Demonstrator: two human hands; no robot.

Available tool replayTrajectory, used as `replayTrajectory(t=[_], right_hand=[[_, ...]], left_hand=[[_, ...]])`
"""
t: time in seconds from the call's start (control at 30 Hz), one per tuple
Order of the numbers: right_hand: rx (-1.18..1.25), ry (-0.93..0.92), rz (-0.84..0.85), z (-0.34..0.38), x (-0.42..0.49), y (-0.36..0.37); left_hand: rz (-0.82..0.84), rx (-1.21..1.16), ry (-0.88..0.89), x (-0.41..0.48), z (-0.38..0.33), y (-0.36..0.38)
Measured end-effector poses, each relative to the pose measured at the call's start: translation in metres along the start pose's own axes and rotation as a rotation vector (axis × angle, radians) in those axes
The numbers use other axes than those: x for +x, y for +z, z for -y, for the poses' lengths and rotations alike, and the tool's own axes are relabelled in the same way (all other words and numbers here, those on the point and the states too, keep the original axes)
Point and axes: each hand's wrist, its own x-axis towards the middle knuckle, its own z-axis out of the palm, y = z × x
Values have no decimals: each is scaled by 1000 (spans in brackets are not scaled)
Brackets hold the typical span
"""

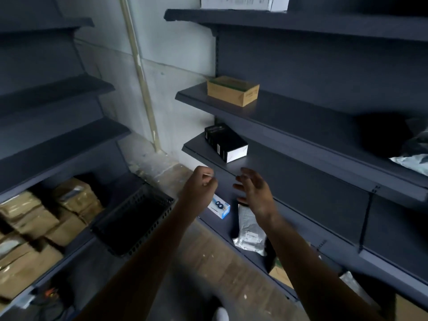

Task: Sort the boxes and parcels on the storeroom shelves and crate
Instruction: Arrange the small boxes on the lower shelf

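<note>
Both my hands hover in front of the dark right-hand shelves (301,181). My left hand (199,185) has its fingers curled, and I see nothing plainly held in it. My right hand (254,192) has its fingers spread and relaxed, touching nothing. Just under the hands, on a lower shelf, lie a small white and blue box (220,209) and a silver-grey parcel bag (249,230). A black box with a white end (225,142) sits on the shelf above the hands. Higher still stands a brown carton (232,90). A black crate (134,222) stands tilted at the lower left.
Several brown taped parcels (34,228) fill the bottom shelf on the left. A white box (243,2) sits on the top right shelf. Grey plastic parcels (413,158) lie at the far right. The floor (208,274) between the two shelf units is bare concrete.
</note>
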Motion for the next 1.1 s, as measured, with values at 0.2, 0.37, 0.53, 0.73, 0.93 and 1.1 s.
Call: replayTrajectory(t=[0.2,0.37,0.53,0.73,0.93,1.1], right_hand=[[-111,64,-27,-26,109,14],[-298,131,-76,-87,184,23],[-354,187,-113,-84,215,36],[-553,224,-150,-76,273,57],[-697,289,-244,-83,341,87],[-706,377,-322,-98,379,106]], left_hand=[[109,181,-38,110,19,15],[203,223,-91,176,40,35],[293,181,-176,224,66,52],[425,111,-252,287,110,55],[551,-29,-345,349,151,51],[654,-29,-351,394,182,36]])
